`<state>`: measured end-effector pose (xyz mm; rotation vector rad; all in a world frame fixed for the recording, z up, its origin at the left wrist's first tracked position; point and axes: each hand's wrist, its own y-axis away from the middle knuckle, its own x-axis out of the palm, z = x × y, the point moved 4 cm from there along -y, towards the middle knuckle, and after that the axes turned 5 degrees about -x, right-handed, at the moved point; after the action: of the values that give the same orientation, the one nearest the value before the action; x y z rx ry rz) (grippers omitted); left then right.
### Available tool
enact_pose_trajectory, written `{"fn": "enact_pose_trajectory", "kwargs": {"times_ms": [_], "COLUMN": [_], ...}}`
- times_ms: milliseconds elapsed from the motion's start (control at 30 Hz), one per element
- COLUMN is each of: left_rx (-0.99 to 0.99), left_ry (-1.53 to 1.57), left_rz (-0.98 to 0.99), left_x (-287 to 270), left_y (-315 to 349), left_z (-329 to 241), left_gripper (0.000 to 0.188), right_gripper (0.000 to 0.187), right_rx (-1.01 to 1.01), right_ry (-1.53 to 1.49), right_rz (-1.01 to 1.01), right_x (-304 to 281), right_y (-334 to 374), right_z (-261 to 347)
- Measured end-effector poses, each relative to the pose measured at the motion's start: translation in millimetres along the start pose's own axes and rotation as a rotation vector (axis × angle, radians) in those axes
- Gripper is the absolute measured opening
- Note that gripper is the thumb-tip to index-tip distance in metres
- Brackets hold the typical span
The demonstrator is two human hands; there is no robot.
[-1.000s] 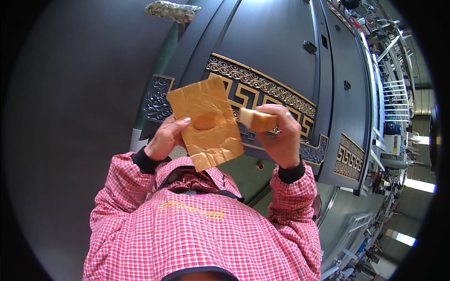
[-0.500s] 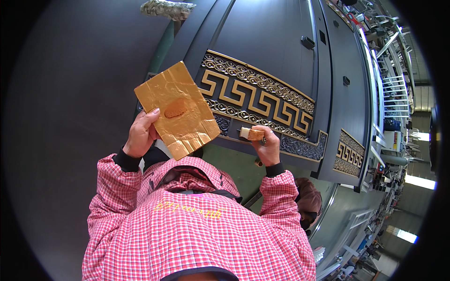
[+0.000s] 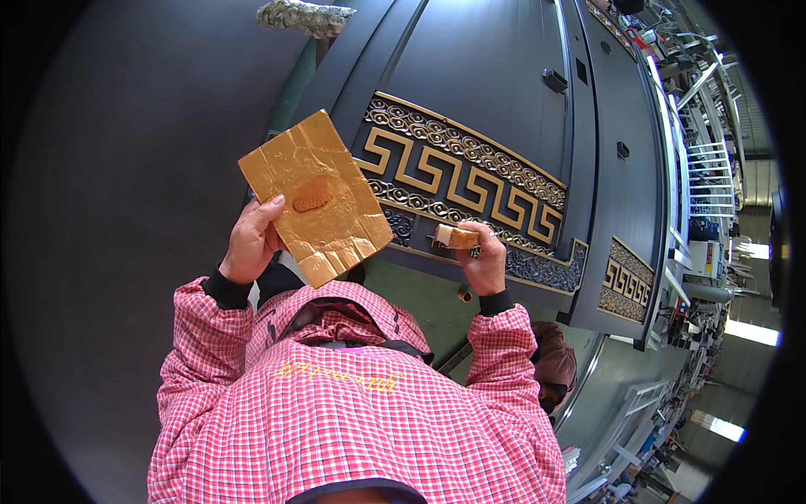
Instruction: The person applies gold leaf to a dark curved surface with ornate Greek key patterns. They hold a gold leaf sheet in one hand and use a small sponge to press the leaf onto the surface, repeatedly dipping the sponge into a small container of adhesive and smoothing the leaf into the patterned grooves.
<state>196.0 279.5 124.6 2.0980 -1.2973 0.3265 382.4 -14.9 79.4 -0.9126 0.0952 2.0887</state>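
My left hand [image 3: 252, 241] grips the left edge of a flat gold-coloured board [image 3: 342, 231], thumb on top. The board's surface is creased like foil, with a reddish-brown patch [image 3: 312, 195] near its middle. My right hand [image 3: 485, 262] pinches a small sponge-like block [image 3: 457, 238], white at its left end and stained golden brown elsewhere. The block is held near the lower edge of a dark grey door panel [image 3: 478, 63]. Across that panel runs a raised gold key-pattern band [image 3: 432, 174] between scrollwork strips.
A broad dark surface [image 3: 143, 218] fills the left side. At the top lies a wrapped bar end [image 3: 298, 17]. Another patterned dark panel [image 3: 625, 281] stands at the right. A person in brown [image 3: 554, 357] is at the lower right, and white metal racks [image 3: 707, 172] stand beyond.
My right hand and the sponge-like block have shifted slightly to the right, and the block's tilt has changed a little. The gold board stays almost still in my left hand.
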Motion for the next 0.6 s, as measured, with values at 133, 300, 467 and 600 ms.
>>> {"fn": "enact_pose_trajectory", "kwargs": {"times_ms": [133, 300, 467, 600], "left_rx": [-0.008, -0.004, -0.003, -0.004], "left_ry": [0.002, 0.013, 0.011, -0.004], "left_rz": [0.009, 0.009, -0.011, 0.013], "left_x": [-0.1, 0.1, 1.9, -1.7], "left_y": [-0.8, -1.6, -1.8, -3.9], "left_z": [0.6, -2.0, -3.5, -2.8], "left_gripper": [0.041, 0.04, 0.04, 0.04], "right_gripper": [0.038, 0.038, 0.039, 0.04], "right_rx": [-0.104, -0.063, -0.114, -0.071], "right_ry": [0.041, 0.04, 0.097, 0.062], "right_rz": [0.042, 0.01, 0.045, 0.025], "right_x": [4.7, 2.5, 8.3, 2.2], "right_y": [-1.3, -2.0, -3.3, -3.7], "right_z": [7.3, 5.3, 7.5, 7.6]}}
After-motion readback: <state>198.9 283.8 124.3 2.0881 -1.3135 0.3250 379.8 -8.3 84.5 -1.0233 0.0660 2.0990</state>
